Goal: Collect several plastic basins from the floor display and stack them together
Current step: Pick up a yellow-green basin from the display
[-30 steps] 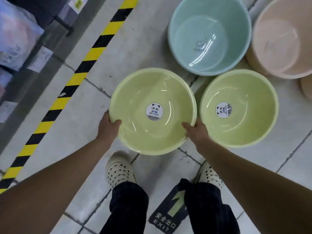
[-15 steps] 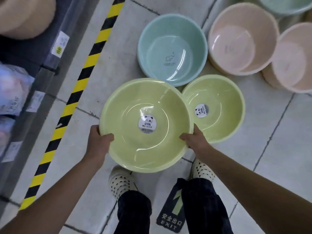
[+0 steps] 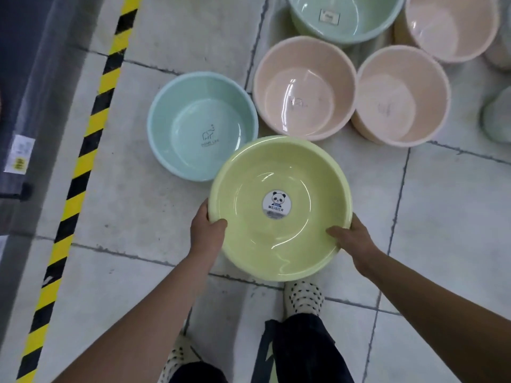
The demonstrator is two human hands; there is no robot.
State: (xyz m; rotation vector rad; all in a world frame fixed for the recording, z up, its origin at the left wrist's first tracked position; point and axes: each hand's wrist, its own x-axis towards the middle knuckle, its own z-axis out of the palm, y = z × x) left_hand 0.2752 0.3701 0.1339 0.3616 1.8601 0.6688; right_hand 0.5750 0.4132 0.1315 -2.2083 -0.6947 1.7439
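Note:
I hold a yellow-green plastic basin (image 3: 279,244) with a panda sticker in its bottom, low over the tiled floor. My left hand (image 3: 207,230) grips its near-left rim, thumb inside. My right hand (image 3: 351,239) grips the near-right rim the same way. Whether it touches the floor or anything beneath it cannot be told. A light blue basin (image 3: 201,125) stands on the floor just behind and to the left, its rim almost touching the held one. Two pink basins (image 3: 304,89) (image 3: 401,98) stand side by side further back.
Another pink basin (image 3: 453,26) and a pale green basin (image 3: 345,17) sit at the top edge. Yellow-black hazard tape (image 3: 91,128) runs along the floor at the left beside a shelf base (image 3: 25,106). My spotted shoe (image 3: 302,297) stands just below the held basin.
The held basin has moved right, over the spot where a second yellow-green basin stood; that basin is now out of sight. Both hands keep their grip on the rim.

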